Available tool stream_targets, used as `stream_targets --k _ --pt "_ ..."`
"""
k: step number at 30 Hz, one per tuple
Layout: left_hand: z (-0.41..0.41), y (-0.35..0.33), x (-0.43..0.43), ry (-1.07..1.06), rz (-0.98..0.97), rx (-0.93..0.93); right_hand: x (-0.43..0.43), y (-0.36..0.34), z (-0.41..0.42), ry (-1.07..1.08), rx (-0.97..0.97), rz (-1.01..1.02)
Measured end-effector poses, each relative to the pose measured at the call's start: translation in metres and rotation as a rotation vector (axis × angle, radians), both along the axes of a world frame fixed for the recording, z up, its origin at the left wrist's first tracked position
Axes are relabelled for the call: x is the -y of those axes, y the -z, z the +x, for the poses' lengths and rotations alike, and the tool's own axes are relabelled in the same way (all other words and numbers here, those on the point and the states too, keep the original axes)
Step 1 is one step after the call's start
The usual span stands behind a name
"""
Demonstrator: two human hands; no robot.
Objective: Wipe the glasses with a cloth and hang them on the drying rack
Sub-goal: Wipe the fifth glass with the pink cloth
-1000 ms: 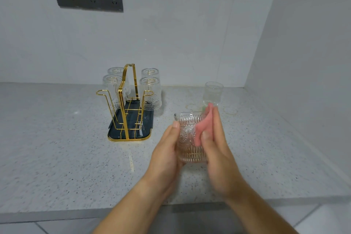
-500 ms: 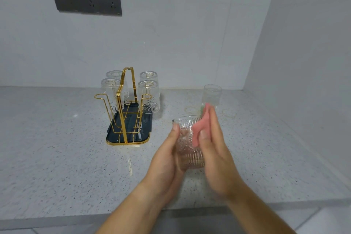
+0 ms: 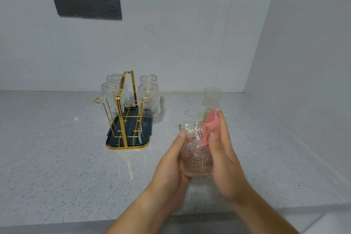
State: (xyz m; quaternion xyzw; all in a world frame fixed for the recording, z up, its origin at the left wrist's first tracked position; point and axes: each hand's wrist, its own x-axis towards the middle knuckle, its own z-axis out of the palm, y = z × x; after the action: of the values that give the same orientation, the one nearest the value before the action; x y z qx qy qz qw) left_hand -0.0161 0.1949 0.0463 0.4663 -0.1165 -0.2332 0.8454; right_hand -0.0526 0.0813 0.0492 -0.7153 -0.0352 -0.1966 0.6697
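Note:
My left hand (image 3: 171, 163) grips a clear embossed glass (image 3: 195, 152) above the counter, thumb up near its rim. Against the glass's right side my right hand (image 3: 224, 157) presses a pink cloth (image 3: 209, 127), the cloth pinched between thumb and fingers. A gold wire drying rack (image 3: 125, 112) on a dark tray (image 3: 112, 141) stands to the left, with several glasses hung upside down at its back; one of them is the right front glass (image 3: 149, 102). The rack's two front hooks are bare. Another upright glass (image 3: 212, 99) stands on the counter beyond my hands.
The speckled grey counter (image 3: 57, 157) runs to a wall at the back and a wall on the right. Its front edge lies just below my wrists. A dark socket panel (image 3: 87, 4) is on the back wall.
The view has tilted a little, so the rack and glasses sit lower in frame. My right hand with the cloth has shifted slightly on the glass; both hands keep their hold.

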Motion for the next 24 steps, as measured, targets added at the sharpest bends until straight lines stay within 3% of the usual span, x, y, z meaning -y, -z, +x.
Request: stream_targets --k 2,5,8,11,16,24 --pt "-0.004 -0.006 0.003 0.002 -0.044 -0.014 0.000 -0.001 0.003 -0.002 0.021 -0.015" --pt "0.004 -0.010 -0.001 -0.062 -0.052 0.001 -0.012 0.017 -0.010 -0.004 0.043 -0.207" --pt "0.014 -0.004 -0.004 -0.151 0.022 -0.001 -0.022 0.037 -0.024 0.051 0.068 -0.332" --pt "0.013 0.000 -0.004 -0.116 -0.004 -0.006 -0.017 0.026 -0.019 0.062 0.055 -0.274" --pt "-0.002 -0.002 0.003 0.037 -0.049 -0.007 0.004 -0.013 0.004 0.008 -0.009 -0.010" --pt "0.019 0.000 -0.005 -0.110 0.062 -0.040 -0.022 0.038 -0.024 0.041 0.031 -0.252"
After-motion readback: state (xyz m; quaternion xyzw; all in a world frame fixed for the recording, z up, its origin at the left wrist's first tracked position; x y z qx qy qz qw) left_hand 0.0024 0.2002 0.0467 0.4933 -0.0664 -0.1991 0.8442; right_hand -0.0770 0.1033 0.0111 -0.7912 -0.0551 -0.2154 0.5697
